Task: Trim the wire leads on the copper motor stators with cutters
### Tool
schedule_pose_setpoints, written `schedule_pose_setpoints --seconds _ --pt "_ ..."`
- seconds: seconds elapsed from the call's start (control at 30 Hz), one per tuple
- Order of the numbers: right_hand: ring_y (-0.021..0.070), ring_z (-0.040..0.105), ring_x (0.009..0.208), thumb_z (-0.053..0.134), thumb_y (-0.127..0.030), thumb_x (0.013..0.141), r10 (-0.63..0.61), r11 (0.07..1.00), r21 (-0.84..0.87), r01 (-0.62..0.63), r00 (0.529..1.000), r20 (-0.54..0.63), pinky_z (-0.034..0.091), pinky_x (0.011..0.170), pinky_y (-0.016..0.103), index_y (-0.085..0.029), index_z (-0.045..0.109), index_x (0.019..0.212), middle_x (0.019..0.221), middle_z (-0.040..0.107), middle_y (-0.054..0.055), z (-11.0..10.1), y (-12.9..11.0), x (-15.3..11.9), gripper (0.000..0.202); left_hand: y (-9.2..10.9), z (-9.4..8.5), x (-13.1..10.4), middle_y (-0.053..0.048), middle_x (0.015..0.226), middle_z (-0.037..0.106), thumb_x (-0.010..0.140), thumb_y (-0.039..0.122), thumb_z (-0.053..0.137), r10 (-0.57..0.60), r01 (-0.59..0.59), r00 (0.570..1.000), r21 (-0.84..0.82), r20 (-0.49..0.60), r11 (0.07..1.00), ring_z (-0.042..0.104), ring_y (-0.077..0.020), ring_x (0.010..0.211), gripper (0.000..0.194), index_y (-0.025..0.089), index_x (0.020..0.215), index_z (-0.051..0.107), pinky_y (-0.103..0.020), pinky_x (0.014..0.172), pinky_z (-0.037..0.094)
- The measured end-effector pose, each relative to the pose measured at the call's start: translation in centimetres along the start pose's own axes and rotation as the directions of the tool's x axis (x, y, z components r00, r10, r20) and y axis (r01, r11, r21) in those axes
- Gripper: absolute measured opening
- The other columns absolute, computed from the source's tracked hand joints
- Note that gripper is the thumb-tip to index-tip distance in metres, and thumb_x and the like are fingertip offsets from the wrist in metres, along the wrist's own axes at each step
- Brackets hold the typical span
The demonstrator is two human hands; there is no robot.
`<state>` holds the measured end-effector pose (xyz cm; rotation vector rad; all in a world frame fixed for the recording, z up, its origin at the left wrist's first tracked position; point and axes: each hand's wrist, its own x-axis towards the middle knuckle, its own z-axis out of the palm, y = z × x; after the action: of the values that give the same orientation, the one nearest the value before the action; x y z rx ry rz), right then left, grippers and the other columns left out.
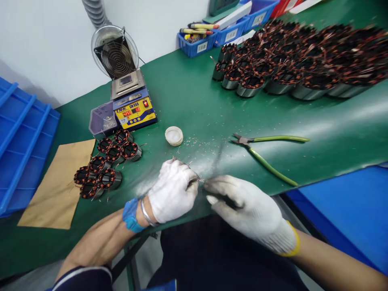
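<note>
Gloved fingers meet just on the person's side of the white dish (174, 136). The left hand (174, 192) is clenched around a piece that it hides from me; only thin wire ends (201, 180) poke out towards the other hand. I suppose the fist serves as a clamp, keeping the piece steady and those strands exposed. The right hand (248, 204) is half curled, its fingertips at the strands; whether they pinch them or merely brush them, I cannot tell through the blur. It seems angled to come at the wires from the side, palm off the green bench (194, 101).

Right of the dish lie the cutters (242, 140), jaws spread and pointing back towards it, handles splayed, probably left that way to be within easy reach of the right hand. Pale clippings (197, 143) are scattered between the two.

Left of the dish and nearer the person, a small group of wound cores (113, 153) stands close together, a few by or over the edge of the brown sheet (56, 186). Beyond them, further back on that side, sits the heating unit (135, 113), its display lit. Far off to the dish's right, many more cores (285, 76) are packed tight, probably to save room.
</note>
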<state>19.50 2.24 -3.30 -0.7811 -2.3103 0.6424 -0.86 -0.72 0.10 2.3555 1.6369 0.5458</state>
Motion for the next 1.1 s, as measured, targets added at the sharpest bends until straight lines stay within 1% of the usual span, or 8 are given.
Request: schedule_pose_setpoints --seconds 0.37,0.6,0.67,0.73,0.8,0.87,1.0,1.1 --pt "0.0258 0.07 0.098 0.055 -0.018 0.095 -0.205 0.948 -0.259 0.184 0.977 -0.055 0.059 0.083 0.038 -0.011 0.069 0.111 0.109 0.075 0.016 0.4 1.7 1.2 0.023 0.0 -0.3 0.1 -0.004 0.083 0.07 0.091 0.016 0.054 0.008 -0.008 1.0 -0.014 0.011 1.0 0.062 -0.0208 0.087 0.015 0.02 0.081 0.064 -0.041 0.096 0.047" --pt "0.0258 0.069 0.089 0.051 -0.011 0.094 -0.499 0.757 -0.428 0.494 0.86 0.109 0.055 0.086 0.044 -0.013 0.071 0.109 0.105 0.077 0.013 -0.8 2.1 2.7 0.025 0.1 -0.3 0.2 -0.004 0.081 0.069 0.089 0.016 0.054 -0.004 0.004 0.999 0.006 0.038 1.0 0.061 -0.0209 0.085 0.015 0.022 0.077 0.061 -0.039 0.09 0.048" --pt "0.0246 0.069 0.081 0.049 -0.019 0.096 -0.341 0.877 -0.313 0.366 0.931 0.134 0.055 0.072 0.038 -0.014 0.071 0.102 0.099 0.077 0.013 -0.7 1.6 3.1 0.024 0.0 -0.2 0.2 -0.004 0.08 0.068 0.088 0.015 0.054 0.013 -0.013 1.0 0.009 0.027 1.0 0.06 -0.021 0.085 0.015 0.022 0.077 0.062 -0.039 0.091 0.048" --pt "0.0203 0.066 0.065 0.045 -0.028 0.096 0.036 0.999 -0.029 -0.03 0.976 0.216 0.051 0.058 0.031 -0.017 0.067 0.087 0.079 0.074 0.008 -0.3 0.9 3.5 0.025 0.0 -0.1 0.1 -0.004 0.078 0.067 0.088 0.015 0.054 0.033 -0.034 0.999 0.02 0.012 0.999 0.06 -0.0214 0.083 0.016 0.021 0.075 0.061 -0.04 0.092 0.047" --pt "0.0164 0.06 0.051 0.044 -0.032 0.093 0.342 0.84 0.262 -0.475 0.839 0.423 0.047 0.05 0.027 -0.021 0.058 0.074 0.058 0.065 0.002 -0.1 0.2 3.9 0.026 0.0 0.0 0.1 -0.004 0.077 0.067 0.088 0.015 0.055 0.042 -0.042 0.999 0.025 -0.001 0.999 0.06 -0.0218 0.083 0.016 0.021 0.075 0.061 -0.041 0.092 0.047" --pt "0.0155 0.057 0.046 0.043 -0.033 0.091 0.397 0.69 0.343 -0.637 0.73 0.556 0.045 0.047 0.026 -0.022 0.054 0.07 0.051 0.06 -0.001 -0.2 0.0 4.1 0.025 0.0 0.0 0.1 -0.005 0.078 0.067 0.089 0.016 0.055 0.036 -0.036 0.999 0.016 -0.008 0.999 0.06 -0.022 0.085 0.016 0.021 0.076 0.062 -0.041 0.092 0.047" --pt "0.0234 0.069 0.075 0.053 -0.03 0.089 0.13 0.992 -0.028 -0.127 0.953 0.274 0.055 0.066 0.034 -0.018 0.07 0.091 0.088 0.076 0.01 -1.0 1.2 3.6 0.02 0.0 0.1 0.1 -0.004 0.08 0.068 0.09 0.016 0.054 0.017 -0.017 1.0 -0.013 0.01 1.0 0.061 -0.0214 0.085 0.016 0.021 0.078 0.063 -0.041 0.091 0.047" --pt "0.0282 0.07 0.093 0.05 -0.017 0.091 -0.273 0.907 -0.256 0.335 0.929 0.251 0.055 0.086 0.044 -0.016 0.072 0.108 0.107 0.075 0.016 -1.3 2.0 3.3 0.028 0.0 0.2 0.1 -0.004 0.078 0.068 0.089 0.015 0.054 0.026 -0.026 1.0 -0.008 -0.003 1.0 0.061 -0.0209 0.084 0.016 0.021 0.077 0.062 -0.04 0.09 0.047"
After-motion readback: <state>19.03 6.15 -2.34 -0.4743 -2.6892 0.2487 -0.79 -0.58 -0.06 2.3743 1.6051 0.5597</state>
